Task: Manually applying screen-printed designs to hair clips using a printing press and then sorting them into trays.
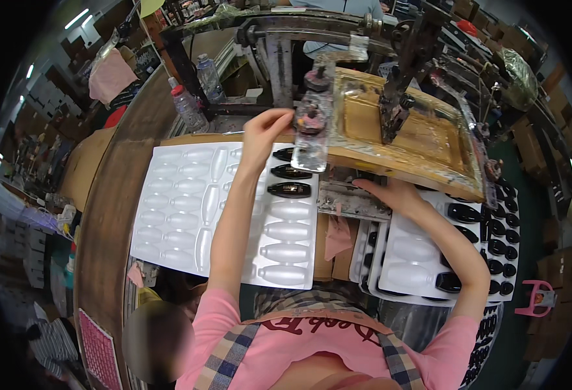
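Observation:
My left hand (pixel 264 133) is closed, its fingertips at the edge of a paint-stained metal clamp plate (pixel 310 140) on the wooden-framed printing screen (pixel 403 140). The screen hangs tilted over the bench. My right hand (pixel 399 197) reaches beneath its front edge, beside a stained metal base (pixel 351 199); the thumb shows, while the other fingers are mostly hidden. Under my left forearm lies a white moulded tray (pixel 175 152) with bottle-shaped hollows. Glossy black bottle-shaped pieces (pixel 290 189) with gold marks fill its far right hollows.
At right, a stack of white trays (pixel 411 273) bears more black pieces (pixel 465 212). Two clear bottles, one with a red cap (pixel 178 90), stand at the far left. A wooden bench edge (pixel 113 214) runs down the left; a pink stool (pixel 535 299) is at right.

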Available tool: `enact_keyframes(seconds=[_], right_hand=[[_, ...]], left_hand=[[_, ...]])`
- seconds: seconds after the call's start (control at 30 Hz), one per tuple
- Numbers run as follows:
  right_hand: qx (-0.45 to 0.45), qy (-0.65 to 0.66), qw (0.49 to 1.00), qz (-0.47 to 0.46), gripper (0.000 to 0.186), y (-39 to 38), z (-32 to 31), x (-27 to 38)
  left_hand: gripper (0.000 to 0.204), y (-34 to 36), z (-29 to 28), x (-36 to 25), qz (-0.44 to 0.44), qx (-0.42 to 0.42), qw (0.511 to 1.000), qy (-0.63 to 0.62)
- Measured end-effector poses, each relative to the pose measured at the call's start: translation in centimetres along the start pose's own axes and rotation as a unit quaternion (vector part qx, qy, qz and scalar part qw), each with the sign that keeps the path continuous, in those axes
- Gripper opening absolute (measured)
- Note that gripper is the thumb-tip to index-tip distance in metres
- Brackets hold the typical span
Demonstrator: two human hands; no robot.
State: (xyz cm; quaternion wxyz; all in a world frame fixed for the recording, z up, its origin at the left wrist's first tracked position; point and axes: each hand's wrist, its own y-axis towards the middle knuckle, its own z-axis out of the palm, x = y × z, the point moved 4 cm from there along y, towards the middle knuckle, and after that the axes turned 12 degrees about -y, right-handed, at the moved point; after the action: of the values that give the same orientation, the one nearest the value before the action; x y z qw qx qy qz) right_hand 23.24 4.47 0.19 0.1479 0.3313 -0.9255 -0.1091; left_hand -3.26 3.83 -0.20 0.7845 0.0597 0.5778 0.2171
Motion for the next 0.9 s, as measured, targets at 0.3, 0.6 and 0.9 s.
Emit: enact_keyframes(seconds=[0.3,0.6,0.9], right_hand=[[0.039,0.057,0.993,0.094,0.048,-5.4,-3.3,-6.1],[0.031,-0.271,0.962,0.0,0.042,-5.3,-3.1,-6.5],[-0.006,-0.104,0.993,0.058,0.04,-4.4,-5.8,-6.7]], left_hand=[[0.015,-13.8,-5.9,5.2,-0.044,-0.187,0.978,0.084],[0.013,-16.0,-5.9,7.3,-0.014,-0.201,0.936,0.288],[0.009,-13.9,-2.4,1.8,0.14,-0.115,0.897,0.404]])
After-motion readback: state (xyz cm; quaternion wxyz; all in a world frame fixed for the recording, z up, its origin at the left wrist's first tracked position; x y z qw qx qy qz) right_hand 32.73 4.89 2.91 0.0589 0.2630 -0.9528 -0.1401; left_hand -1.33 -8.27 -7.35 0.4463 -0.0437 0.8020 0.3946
